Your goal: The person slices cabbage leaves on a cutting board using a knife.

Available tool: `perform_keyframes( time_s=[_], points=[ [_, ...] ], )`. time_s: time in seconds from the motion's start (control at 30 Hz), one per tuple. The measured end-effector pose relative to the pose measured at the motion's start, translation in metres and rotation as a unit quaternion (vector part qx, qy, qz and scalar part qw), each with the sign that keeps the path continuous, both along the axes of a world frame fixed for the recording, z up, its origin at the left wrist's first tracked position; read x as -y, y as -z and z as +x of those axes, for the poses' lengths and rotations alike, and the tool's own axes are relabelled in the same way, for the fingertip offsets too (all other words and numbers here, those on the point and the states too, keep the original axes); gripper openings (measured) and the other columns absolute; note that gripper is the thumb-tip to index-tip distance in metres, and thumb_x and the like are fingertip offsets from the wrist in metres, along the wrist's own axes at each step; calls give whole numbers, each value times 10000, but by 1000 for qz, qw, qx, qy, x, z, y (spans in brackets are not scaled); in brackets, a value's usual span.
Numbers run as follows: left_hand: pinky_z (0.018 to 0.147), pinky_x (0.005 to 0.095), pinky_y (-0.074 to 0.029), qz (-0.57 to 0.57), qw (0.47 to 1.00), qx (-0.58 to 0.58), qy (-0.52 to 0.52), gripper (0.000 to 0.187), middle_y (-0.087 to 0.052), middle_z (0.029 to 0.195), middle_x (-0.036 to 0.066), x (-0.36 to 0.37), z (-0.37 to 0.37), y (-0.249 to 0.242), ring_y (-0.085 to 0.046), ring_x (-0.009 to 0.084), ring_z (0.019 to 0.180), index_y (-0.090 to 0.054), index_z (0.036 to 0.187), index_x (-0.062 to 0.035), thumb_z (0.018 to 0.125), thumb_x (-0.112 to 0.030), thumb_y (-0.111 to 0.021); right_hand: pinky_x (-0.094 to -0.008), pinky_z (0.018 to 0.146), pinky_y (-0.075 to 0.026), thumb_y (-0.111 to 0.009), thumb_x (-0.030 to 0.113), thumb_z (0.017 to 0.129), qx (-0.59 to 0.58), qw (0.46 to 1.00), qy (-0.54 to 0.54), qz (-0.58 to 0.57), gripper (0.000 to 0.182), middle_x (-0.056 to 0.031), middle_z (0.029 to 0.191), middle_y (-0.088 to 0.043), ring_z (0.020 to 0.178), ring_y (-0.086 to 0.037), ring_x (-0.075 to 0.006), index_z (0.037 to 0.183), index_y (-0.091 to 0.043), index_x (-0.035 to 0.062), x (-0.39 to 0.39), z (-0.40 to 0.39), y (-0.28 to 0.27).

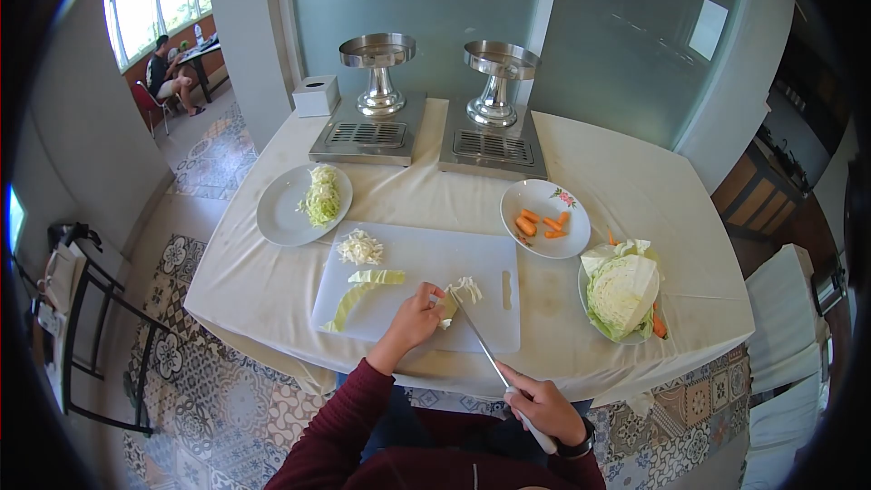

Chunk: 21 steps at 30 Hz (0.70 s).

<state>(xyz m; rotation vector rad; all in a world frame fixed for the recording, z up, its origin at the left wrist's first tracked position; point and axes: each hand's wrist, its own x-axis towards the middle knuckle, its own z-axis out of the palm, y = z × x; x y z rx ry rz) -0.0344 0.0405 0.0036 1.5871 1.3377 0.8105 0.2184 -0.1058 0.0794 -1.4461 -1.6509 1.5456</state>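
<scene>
Looks like you're mid-shred, left fingers (pixel 429 292) pinching the cabbage piece (pixel 448 309), right fingers (pixel 519 383) wrapped round the knife (pixel 484 343), so next cut probably wants a tucked-back grip.

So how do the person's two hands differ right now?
The left hand holds a cabbage piece, while the right hand holds the knife by its handle.
The left hand is over the board; the right hand is past the board's near edge.
A dark band circles the right hand's wrist; none shows on the left's.
Both come from maroon sleeves.
</scene>
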Motion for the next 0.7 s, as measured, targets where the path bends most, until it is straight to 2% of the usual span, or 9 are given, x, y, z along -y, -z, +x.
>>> perform_keyframes(
  time_s=[0.13,0.23,0.43,0.53,0.63,0.7],
  points=[
    [657,345,-473,5,1000,9,-8,281,-648,733,108,1,1,-1,-622,208,683,-549,1159,-48,894,-140,-566,-251,582,-457,-536,109,968,-36,999,18,-18,574,4,659,-525,575,-479,-74,1523,-390,122,-8,-10,-2],
    [666,437,-483,16,1000,21,-11,258,-631,677,165,0,2,2,-648,356,688,-526,1111,-41,871,-127,-571,-246,553,-452,-536,108,970,-48,998,27,-20,573,13,650,-511,557,-468,-66,1524,-390,124,-11,-14,-2],
    [659,423,-490,6,1000,21,-15,254,-636,677,172,2,0,-8,-654,349,685,-538,1101,-31,865,-119,-574,-245,540,-446,-536,112,972,-54,998,26,-22,571,18,638,-503,545,-461,-64,1524,-390,128,-11,-11,1],
    [641,413,-490,-24,999,23,-25,241,-639,676,169,2,1,-14,-657,334,668,-552,1081,-26,858,-116,-578,-247,540,-446,-533,111,973,-45,999,23,-2,571,20,632,-495,545,-462,-64,1525,-388,128,-9,-10,7],
    [450,316,-377,-5,999,40,-24,274,-594,641,63,0,1,-4,-493,136,465,-578,1125,-42,867,-133,-574,-249,541,-446,-531,107,975,-49,998,23,-13,567,21,628,-488,542,-460,-65,1524,-390,126,-12,-13,4],
    [450,308,-375,-9,999,39,-24,268,-593,639,57,0,1,-4,-495,128,473,-579,1121,-40,865,-122,-576,-250,542,-447,-529,104,975,-58,998,26,-19,563,22,626,-486,539,-457,-65,1522,-395,127,-13,-16,3]
  ],
)
